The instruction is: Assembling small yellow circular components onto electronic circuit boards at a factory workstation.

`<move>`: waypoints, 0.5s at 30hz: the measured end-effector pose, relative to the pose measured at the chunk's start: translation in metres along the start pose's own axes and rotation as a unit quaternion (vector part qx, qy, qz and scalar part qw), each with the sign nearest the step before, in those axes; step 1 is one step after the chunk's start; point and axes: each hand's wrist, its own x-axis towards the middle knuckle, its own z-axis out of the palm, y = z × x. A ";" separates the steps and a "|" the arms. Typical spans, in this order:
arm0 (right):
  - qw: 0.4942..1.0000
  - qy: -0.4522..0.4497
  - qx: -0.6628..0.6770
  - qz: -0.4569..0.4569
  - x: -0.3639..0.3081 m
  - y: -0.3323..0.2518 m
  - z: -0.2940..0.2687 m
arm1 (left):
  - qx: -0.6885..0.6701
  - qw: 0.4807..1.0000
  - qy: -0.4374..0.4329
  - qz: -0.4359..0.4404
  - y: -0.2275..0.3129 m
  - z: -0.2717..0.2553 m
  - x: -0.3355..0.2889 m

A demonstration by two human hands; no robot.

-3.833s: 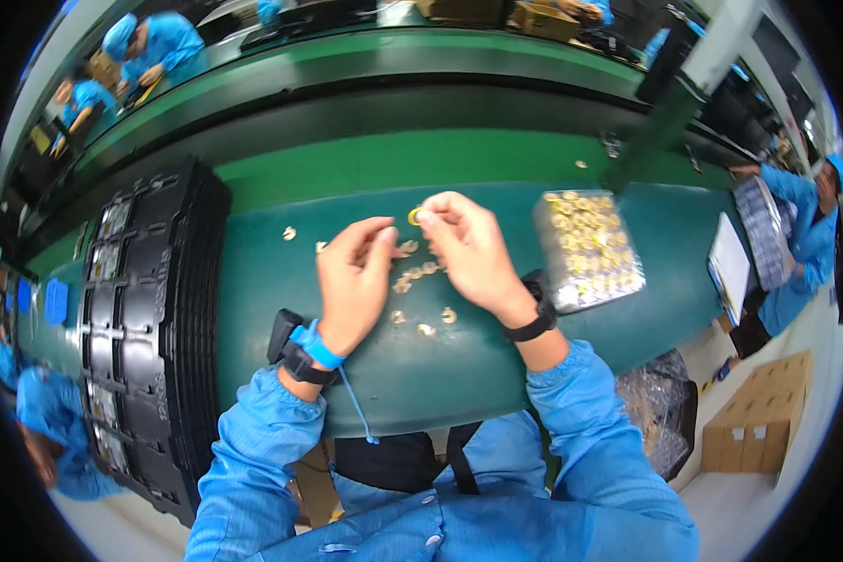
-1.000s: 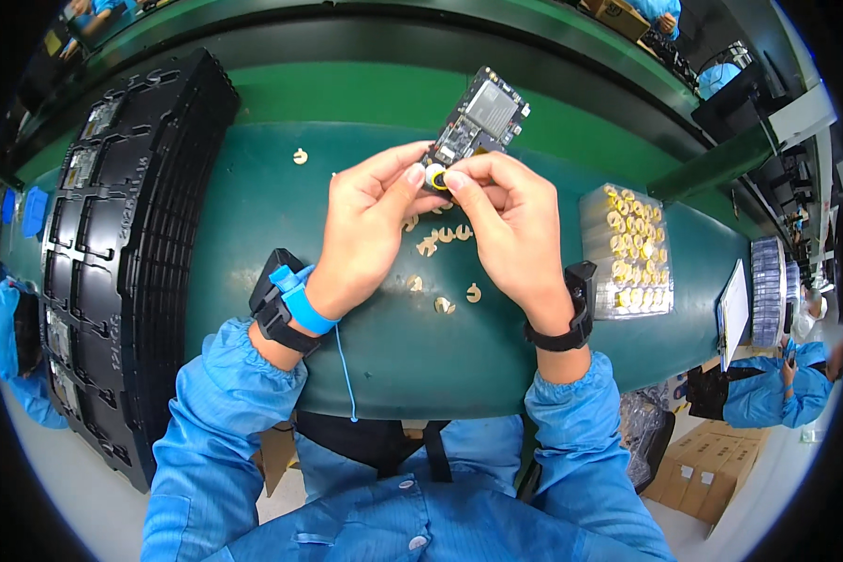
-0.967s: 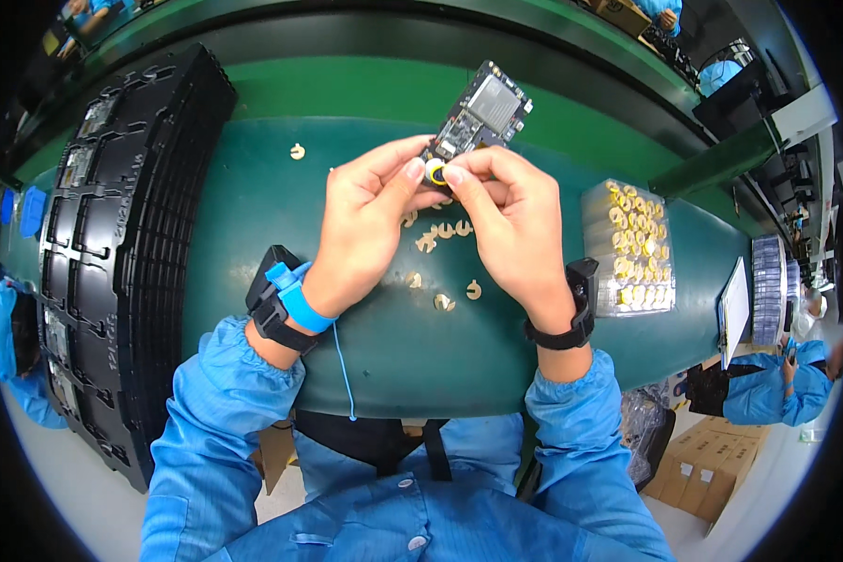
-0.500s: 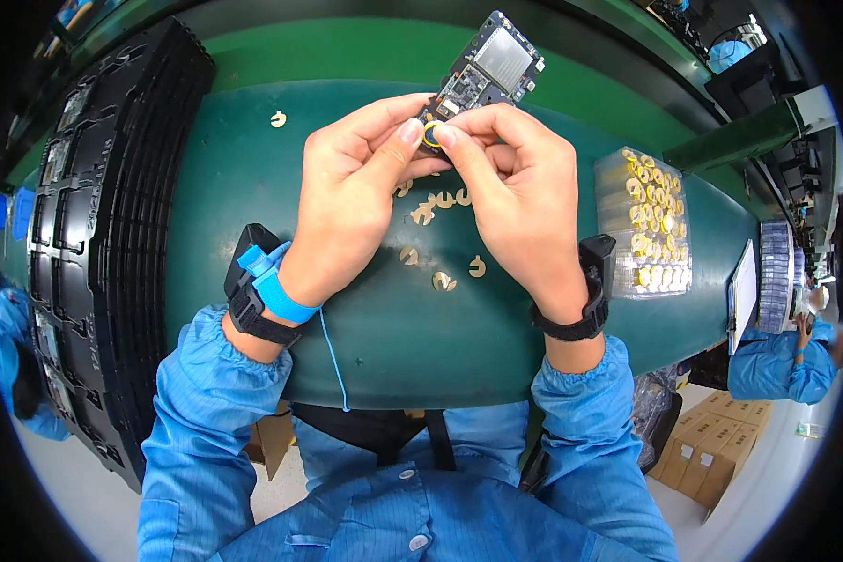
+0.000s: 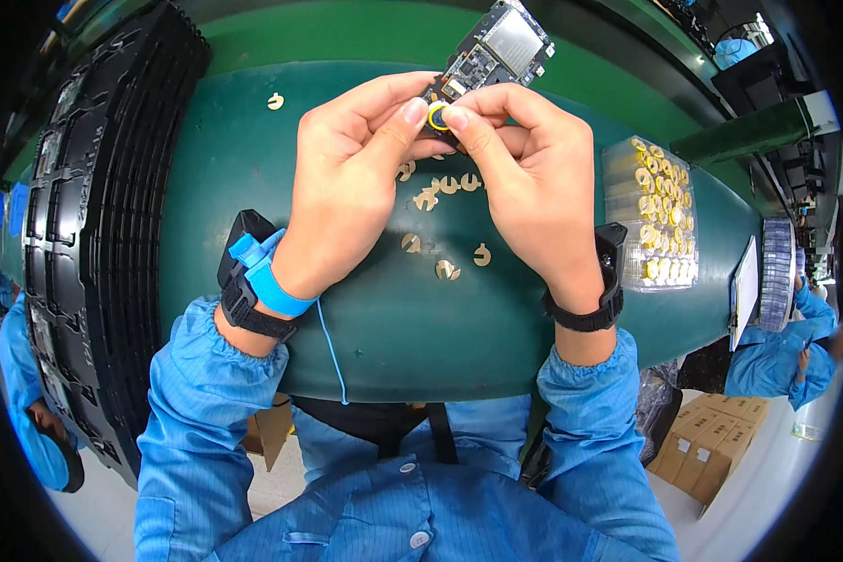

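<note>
A dark circuit board (image 5: 479,67) with a silver shield is held up over the table, its far end slanting away to the right. Fingers of my left hand (image 5: 348,178) are closed around its near end, thumb on top. At that end sits a round coin cell (image 5: 436,116) with a yellow rim, partly covered by thumbs. My right hand (image 5: 539,178) is also closed there, its thumb pressing on the coin cell and its other fingers curled at the board's edge. Below the hands lie several pale notched discs (image 5: 448,270) on the green table.
A clear plastic tray (image 5: 618,272) with several yellow-rimmed coin cells stands at the right. Tall stacked black trays (image 5: 112,206) line the left side. One notched disc (image 5: 275,101) lies at the far left. Cardboard boxes (image 5: 707,445) sit on the floor; co-workers in blue are at both sides.
Against the table, the board and both hands hold nearly the same place. The whole view has shifted slightly. Both thumbs remain at the coin cell.
</note>
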 end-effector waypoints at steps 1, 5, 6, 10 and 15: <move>1.000 0.002 -0.003 0.002 0.000 0.000 0.000 | -0.001 1.000 -0.004 0.000 0.000 0.000 0.000; 1.000 -0.005 -0.020 -0.004 0.001 0.001 0.001 | 0.000 1.000 0.002 -0.004 -0.001 -0.001 -0.001; 1.000 0.013 -0.019 -0.012 0.001 0.001 0.002 | -0.002 1.000 0.001 -0.002 -0.001 -0.001 0.000; 0.998 0.040 -0.027 -0.039 0.002 0.005 0.004 | -0.002 1.000 0.003 -0.003 0.000 0.000 0.000; 0.997 0.039 -0.028 -0.064 0.003 0.014 0.003 | 0.004 1.000 -0.005 0.006 0.002 0.000 -0.001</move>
